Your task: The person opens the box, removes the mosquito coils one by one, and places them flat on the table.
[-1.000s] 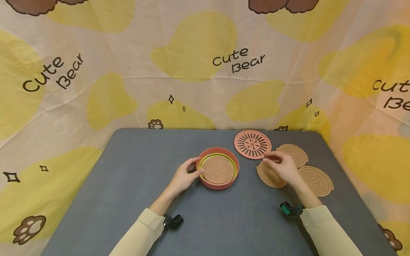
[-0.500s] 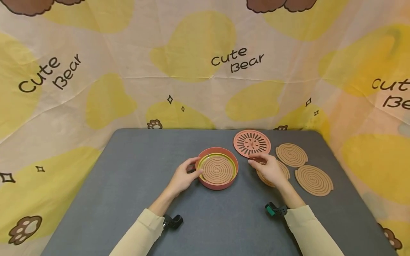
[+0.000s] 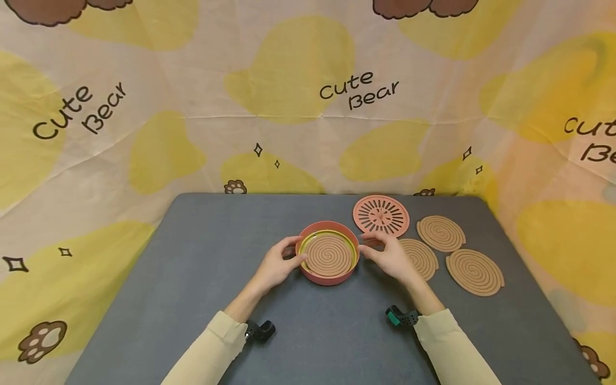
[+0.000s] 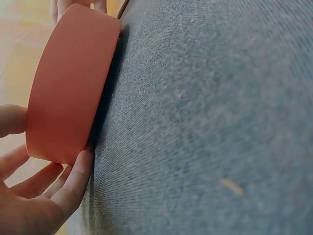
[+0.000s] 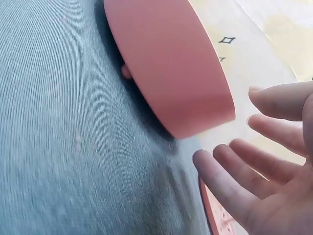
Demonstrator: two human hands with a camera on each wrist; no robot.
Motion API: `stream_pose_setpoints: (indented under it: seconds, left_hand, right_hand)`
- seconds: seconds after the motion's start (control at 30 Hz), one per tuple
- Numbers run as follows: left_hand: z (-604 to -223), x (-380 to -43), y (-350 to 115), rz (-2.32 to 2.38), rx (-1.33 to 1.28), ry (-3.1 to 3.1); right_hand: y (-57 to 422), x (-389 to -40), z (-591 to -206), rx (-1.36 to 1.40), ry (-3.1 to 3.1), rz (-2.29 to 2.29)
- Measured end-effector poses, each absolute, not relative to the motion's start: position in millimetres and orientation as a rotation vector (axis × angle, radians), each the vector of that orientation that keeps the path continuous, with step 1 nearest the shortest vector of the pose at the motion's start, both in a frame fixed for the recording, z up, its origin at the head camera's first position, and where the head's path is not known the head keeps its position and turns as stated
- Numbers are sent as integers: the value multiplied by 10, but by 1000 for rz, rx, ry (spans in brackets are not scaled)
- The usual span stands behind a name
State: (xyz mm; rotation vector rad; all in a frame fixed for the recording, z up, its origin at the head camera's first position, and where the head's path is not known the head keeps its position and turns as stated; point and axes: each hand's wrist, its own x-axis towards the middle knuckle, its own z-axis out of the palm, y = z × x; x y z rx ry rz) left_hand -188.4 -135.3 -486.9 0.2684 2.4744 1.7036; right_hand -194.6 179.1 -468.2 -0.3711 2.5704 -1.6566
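A round red mosquito coil box (image 3: 329,280) stands on the table, with a brown mosquito coil (image 3: 328,256) lying flat inside its yellow inner ring. My left hand (image 3: 276,267) holds the box at its left side, thumb at the rim and fingers against the outer wall (image 4: 73,83). On the opposite side, my right hand (image 3: 392,258) is beside the box with fingers spread. In the right wrist view, a gap shows between those fingers (image 5: 230,181) and the box wall (image 5: 171,68), and nothing is in the hand.
Behind the right hand lies a pink slotted lid (image 3: 382,214). Three loose coils lie to the right: one partly hidden by the right hand (image 3: 420,258), one farther back (image 3: 440,233), one at the right (image 3: 475,272). A printed cloth (image 3: 289,80) hangs behind the grey table (image 3: 216,230).
My right hand has moved left from over the nearest loose coil to the box's right side. My left hand and the box have stayed in place.
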Motion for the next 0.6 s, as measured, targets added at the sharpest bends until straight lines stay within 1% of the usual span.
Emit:
stream_pose_setpoints:
  seconds: [0.43,0.6]
  left_hand:
    - [-4821,-1878,-1332,1582,294,2606]
    - [-4751,-1850,-1370,1522,352,2704]
  right_hand:
    - [1746,-1949,-4819,-454,2484,-1710]
    - [1727,-1936,-4821,-447,2489,-1714]
